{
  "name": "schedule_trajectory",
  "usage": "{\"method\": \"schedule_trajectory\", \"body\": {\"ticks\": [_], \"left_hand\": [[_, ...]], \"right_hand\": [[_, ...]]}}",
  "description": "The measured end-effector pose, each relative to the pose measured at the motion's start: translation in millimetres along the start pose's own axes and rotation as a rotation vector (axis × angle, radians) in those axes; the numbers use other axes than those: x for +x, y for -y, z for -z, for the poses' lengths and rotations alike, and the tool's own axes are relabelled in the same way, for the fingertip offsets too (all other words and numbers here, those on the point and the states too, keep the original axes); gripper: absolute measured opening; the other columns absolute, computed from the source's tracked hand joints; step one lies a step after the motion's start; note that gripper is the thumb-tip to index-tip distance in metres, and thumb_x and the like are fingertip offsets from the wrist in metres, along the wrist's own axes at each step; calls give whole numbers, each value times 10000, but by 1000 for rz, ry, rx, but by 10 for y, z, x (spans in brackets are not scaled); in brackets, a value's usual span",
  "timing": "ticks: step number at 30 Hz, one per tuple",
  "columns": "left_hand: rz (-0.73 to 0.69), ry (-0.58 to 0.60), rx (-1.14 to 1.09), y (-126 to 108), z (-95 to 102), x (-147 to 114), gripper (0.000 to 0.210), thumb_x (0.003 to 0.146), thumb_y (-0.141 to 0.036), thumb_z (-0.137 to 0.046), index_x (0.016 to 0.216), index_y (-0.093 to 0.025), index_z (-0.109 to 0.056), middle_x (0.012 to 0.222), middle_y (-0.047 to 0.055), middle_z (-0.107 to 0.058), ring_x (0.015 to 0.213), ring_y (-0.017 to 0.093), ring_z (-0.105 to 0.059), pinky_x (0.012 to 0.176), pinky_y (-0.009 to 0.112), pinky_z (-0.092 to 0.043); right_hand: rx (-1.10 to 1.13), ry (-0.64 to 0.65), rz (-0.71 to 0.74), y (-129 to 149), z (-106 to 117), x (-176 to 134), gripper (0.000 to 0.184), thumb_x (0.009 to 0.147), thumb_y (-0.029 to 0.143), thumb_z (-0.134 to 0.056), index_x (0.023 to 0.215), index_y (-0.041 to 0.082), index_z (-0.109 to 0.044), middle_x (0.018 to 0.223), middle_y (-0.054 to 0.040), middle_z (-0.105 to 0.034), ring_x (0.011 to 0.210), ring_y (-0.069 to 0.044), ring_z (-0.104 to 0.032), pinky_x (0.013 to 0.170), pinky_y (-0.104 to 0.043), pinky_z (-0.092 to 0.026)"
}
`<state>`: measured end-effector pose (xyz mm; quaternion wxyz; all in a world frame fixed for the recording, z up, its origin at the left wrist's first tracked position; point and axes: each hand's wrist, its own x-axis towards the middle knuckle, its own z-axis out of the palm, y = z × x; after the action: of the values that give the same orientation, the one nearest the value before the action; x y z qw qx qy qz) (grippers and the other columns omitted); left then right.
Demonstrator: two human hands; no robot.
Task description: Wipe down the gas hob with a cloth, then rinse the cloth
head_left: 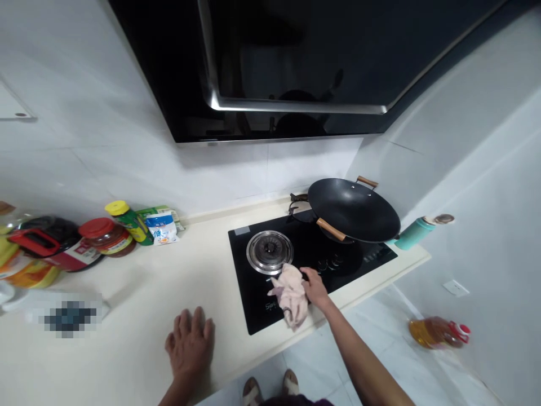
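My left hand [190, 344] lies flat on the cream countertop, fingers spread, holding nothing. Over the front of the black gas stove [253, 304], my right hand [315, 287] has its fingers and thumb curled around a small dark spot at the stove's front. Whether a knob is inside them I cannot make out. Right beside its thumb lies a crumpled pale pink cloth [292, 293], draped over the stove's front edge. The round left burner [269, 252] is bare. On the right burner sits a black wok [353, 208] with wooden handles.
A black range hood [296, 67] overhangs the stove. Along the wall at left stand a red-lidded jar [107, 237], a yellow-capped bottle [131, 221] and packets [163, 226]. A green canister [415, 233] stands right of the wok; an oil bottle [437, 331] is on the floor.
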<state>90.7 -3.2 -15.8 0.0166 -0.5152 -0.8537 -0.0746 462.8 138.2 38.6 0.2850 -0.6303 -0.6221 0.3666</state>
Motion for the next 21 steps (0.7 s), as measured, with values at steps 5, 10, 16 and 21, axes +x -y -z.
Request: {"method": "schedule_trajectory", "body": {"ticks": [5,10,16,21], "left_hand": [[14,18,40,-16,16,6,611,1072,-468,-265,1546,-175,-515,1674,193,-367,1582,343,-242,1240,536,-220],[22,36,80,-16,35,18,583,1064,-454,-317,1549,-192,-506,1673,173,-374,1577,312,-260,1233,519,-244],[27,6,139,-18,27,31,550,1070,-428,-320,1512,-194,-548,1644,175,-429,1550,308,-325,1210,514,-292],[19,-52,126,12,-33,22,536,1065,-423,-339,1488,-193,-574,1619,176,-463,1531,309,-358,1196,519,-320]], "right_hand": [[-187,-102,30,-128,103,-85,574,951,324,-449,1519,278,-520,1586,-138,-421,1403,-349,-444,1153,-579,-381],[-480,16,92,12,-433,-262,680,852,524,-726,1496,387,-557,1653,-144,-314,1317,-471,-438,1009,-674,-405],[-327,-4,273,55,-510,169,395,875,251,-622,1254,301,-719,1475,-74,-486,1184,-306,-532,1036,-491,-473],[-355,-149,66,190,154,1155,457,959,353,-527,1390,254,-641,1524,-131,-463,1282,-324,-523,1091,-477,-452]]}}
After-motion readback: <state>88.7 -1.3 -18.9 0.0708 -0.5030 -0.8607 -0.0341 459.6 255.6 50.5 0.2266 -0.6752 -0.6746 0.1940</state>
